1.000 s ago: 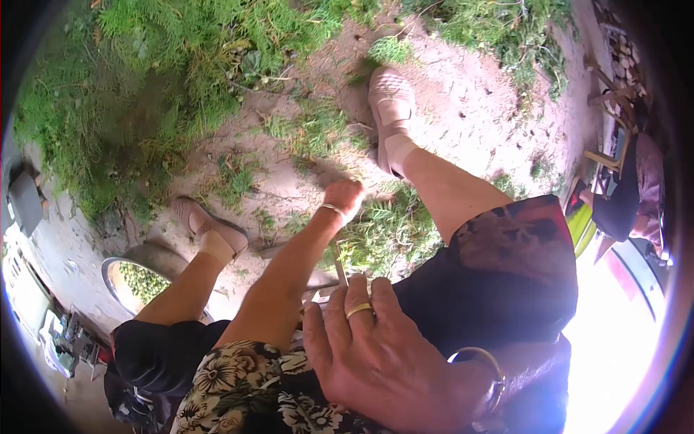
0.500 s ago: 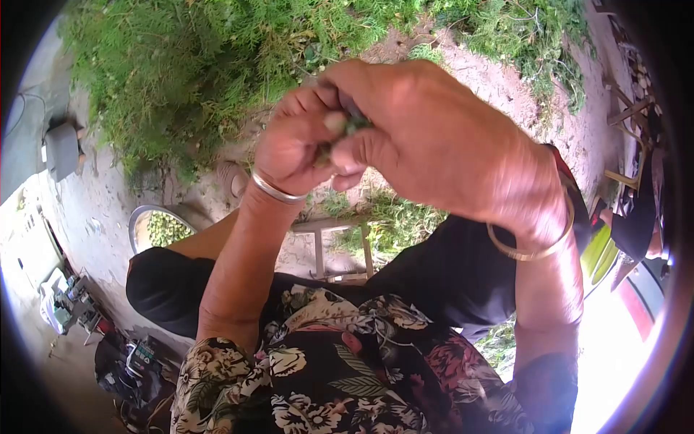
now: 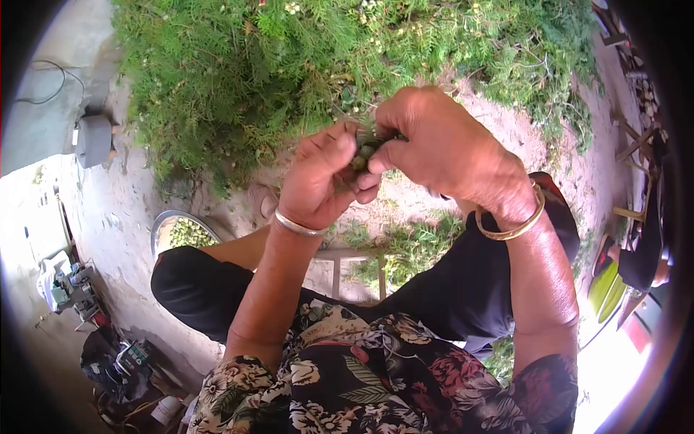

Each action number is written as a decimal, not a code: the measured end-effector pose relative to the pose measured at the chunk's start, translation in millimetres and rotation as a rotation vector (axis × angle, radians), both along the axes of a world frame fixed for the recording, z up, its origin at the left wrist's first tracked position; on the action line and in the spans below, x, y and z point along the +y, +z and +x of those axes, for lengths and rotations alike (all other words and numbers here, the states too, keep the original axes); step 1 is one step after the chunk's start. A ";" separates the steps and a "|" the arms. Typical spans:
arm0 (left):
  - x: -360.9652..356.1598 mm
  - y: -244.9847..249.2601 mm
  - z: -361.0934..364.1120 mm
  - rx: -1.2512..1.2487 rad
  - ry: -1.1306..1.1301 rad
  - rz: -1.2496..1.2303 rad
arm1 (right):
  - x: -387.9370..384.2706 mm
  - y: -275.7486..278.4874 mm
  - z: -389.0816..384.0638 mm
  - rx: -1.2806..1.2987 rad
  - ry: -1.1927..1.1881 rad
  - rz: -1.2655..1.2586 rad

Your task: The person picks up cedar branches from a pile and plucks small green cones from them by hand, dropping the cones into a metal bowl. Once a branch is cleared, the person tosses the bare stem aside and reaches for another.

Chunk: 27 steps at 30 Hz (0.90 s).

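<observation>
In front of my chest both hands meet around a small cluster of round green cones (image 3: 363, 155) on a bit of sprig. My left hand (image 3: 318, 173), with a silver bangle at the wrist, is curled around the cones, thumb up. My right hand (image 3: 455, 148), wearing a gold-coloured bangle, pinches the same sprig between thumb and fingers. Its fingertips are partly hidden behind the hand. Beyond them lies a large heap of cut evergreen branches (image 3: 217, 94) with scale-like leaves. A metal basin (image 3: 156, 233) holding many green cones stands by my left knee.
Loose green sprigs (image 3: 426, 249) lie on the ground between my legs, near a wooden frame (image 3: 336, 275). At the left are a grey box-like object (image 3: 94, 141) and cluttered equipment (image 3: 72, 289). Wooden pieces (image 3: 632, 137) and a yellow-green item (image 3: 606, 293) are at the right.
Both hands have come lower and look smaller, farther from the camera. The fingers have parted slightly, so the green cones show more clearly. My view has shifted a little.
</observation>
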State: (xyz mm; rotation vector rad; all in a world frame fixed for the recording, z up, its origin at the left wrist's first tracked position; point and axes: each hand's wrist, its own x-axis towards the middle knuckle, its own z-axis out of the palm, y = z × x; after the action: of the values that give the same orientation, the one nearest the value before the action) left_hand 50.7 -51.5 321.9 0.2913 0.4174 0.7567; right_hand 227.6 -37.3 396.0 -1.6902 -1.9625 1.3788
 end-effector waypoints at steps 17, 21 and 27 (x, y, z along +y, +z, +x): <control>-11.4 34.2 0.5 0.301 0.005 -0.024 | 2.6 -5.1 -8.0 0.389 -0.075 0.087; -15.8 33.8 -0.5 0.318 -0.033 0.025 | 0.5 -9.3 -7.8 0.157 -0.123 0.368; -22.5 35.9 -5.7 0.351 -0.006 -0.003 | 0.9 -0.2 0.9 0.261 -0.137 0.222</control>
State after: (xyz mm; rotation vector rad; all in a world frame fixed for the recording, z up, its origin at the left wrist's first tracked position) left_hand 45.0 -74.0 357.8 0.4242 0.7484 0.6992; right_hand 228.6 -36.4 395.8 -1.4359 -1.7480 1.2132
